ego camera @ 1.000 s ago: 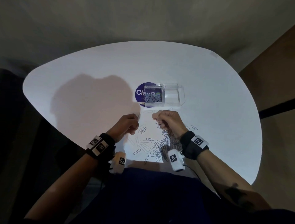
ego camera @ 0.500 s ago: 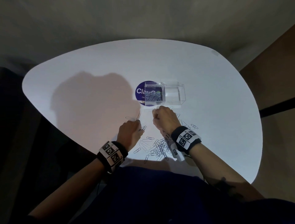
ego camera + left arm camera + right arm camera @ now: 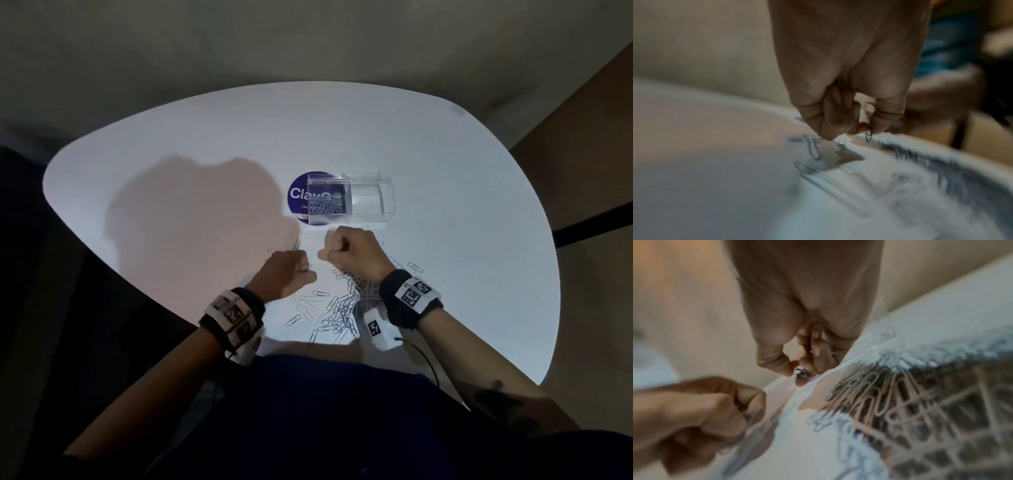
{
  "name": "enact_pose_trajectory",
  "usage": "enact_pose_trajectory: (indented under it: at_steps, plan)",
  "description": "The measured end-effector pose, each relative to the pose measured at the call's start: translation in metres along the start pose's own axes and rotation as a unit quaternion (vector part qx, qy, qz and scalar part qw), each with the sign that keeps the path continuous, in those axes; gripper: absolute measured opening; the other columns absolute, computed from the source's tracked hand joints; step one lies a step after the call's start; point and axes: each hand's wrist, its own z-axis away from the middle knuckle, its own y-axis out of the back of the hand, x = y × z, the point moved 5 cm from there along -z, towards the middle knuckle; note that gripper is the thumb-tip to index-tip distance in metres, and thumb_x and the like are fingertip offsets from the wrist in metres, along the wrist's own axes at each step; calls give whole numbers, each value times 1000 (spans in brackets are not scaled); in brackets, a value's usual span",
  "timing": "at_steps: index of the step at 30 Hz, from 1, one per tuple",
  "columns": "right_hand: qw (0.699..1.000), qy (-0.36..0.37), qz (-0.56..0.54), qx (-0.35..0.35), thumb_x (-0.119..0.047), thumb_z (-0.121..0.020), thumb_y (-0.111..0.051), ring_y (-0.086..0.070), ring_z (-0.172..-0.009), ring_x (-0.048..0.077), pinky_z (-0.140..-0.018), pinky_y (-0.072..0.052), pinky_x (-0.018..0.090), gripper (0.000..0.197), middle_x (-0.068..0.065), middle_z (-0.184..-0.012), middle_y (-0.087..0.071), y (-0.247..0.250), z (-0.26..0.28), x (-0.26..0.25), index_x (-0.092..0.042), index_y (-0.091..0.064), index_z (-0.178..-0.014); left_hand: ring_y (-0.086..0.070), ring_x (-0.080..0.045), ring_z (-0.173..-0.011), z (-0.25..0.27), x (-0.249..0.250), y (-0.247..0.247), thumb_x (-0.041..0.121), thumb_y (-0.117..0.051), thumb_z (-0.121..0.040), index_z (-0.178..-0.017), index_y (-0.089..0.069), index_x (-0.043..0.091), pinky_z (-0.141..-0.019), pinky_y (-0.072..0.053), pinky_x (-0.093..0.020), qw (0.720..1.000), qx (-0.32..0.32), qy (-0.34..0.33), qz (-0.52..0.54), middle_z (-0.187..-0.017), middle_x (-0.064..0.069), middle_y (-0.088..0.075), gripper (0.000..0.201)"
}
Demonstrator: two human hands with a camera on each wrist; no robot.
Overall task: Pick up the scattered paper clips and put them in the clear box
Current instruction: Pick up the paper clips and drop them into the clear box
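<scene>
The clear box (image 3: 385, 200) stands on the white table (image 3: 205, 137), with several paper clips (image 3: 323, 207) in its left end. Just short of it, my right hand (image 3: 329, 250) is a fist around paper clips; metal ends (image 3: 800, 371) stick out between the curled fingers. My left hand (image 3: 306, 270), to the left and nearer me, pinches one paper clip (image 3: 869, 136) with its fingertips low over the table. Many scattered paper clips (image 3: 337, 310) lie between my wrists, blurred in both wrist views.
A round purple sticker (image 3: 298, 197) lies under the box's left end. A few stray clips (image 3: 415, 267) lie right of my right wrist. The table's near edge (image 3: 301, 347) runs along my dark blue clothing. Brown panelling (image 3: 582, 171) stands to the right.
My right fist has crept forward toward the box. My left wrist has turned over and the hand has come down onto the clips.
</scene>
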Motion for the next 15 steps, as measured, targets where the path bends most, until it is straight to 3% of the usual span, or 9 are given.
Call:
enact_pose_trajectory:
  at_steps: [2,5,6,8,10,12,13,14,15]
  plan:
    - [990,-35,-139,-7,5,-81,-67,-49,-53,6,-52,-43,18,16,-10,-62,-60,5,6,4,-9,-59,-75,-40,-13,-53,1,-4,4,18,-56,-81,-66,-51,12,-49,-30,-27,987,-34,39,155,-64,0,-54,17]
    - [947,-113,-297,-46,6,-86,-51,-41,-48,10,-40,-29,19,25,11,-74,-59,2,8,18,7,-64,-107,-24,-12,-44,5,-3,6,8,-40,-79,-60,-45,12,-46,-13,-23,921,-61,96,373,-66,-14,-56,20]
    - [935,-140,-322,-50,4,-85,-47,-39,-48,12,-38,-23,21,30,10,-73,-55,2,9,23,10,-62,-110,-22,-13,-44,6,-2,6,4,-37,-79,-59,-42,13,-45,-12,-23,900,-67,107,417,-66,-17,-56,22]
    - [918,-163,-355,-76,-2,-83,-43,-37,-47,12,-39,-14,24,28,3,-65,-46,-1,13,24,6,-63,-101,-21,-14,-42,7,0,5,5,-32,-77,-61,-35,13,-42,-12,-19,863,-90,112,485,-59,-16,-51,19]
    - [920,-140,-348,-112,-5,-85,-47,-37,-46,13,-44,-10,30,20,1,-60,-40,-3,20,17,-8,-66,-78,-16,-14,-41,6,1,3,12,-30,-72,-61,-25,13,-40,-11,-17,832,-122,105,530,-50,-11,-42,12]
    - [947,-89,-282,-128,-4,-89,-57,-42,-46,13,-42,-18,28,38,3,-60,-45,-5,27,10,-23,-66,-57,-13,-15,-41,5,1,-1,20,-34,-77,-59,-25,16,-40,-8,-19,817,-132,106,551,-46,-6,-33,21]
    - [960,-56,-240,-135,-4,-90,-63,-52,-49,13,-42,-32,25,41,6,-64,-54,-7,31,7,-25,-67,-55,-14,-15,-40,4,-1,-4,23,-38,-84,-57,-28,17,-39,-8,-19,821,-126,106,546,-45,-4,-30,30]
    - [970,-18,-194,-148,-5,-88,-69,-64,-61,16,-54,-50,27,36,9,-74,-64,-10,36,3,-24,-69,-57,-15,-14,-39,4,-2,-6,24,-43,-89,-56,-31,18,-38,-9,-19,833,-121,103,530,-45,-2,-30,36]
    - [976,22,-141,-166,-8,-85,-75,-69,-78,20,-72,-58,35,24,8,-85,-70,-15,41,1,-19,-72,-64,-15,-14,-38,4,-3,-6,24,-48,-92,-57,-34,18,-37,-11,-19,848,-120,95,508,-46,-1,-30,38]
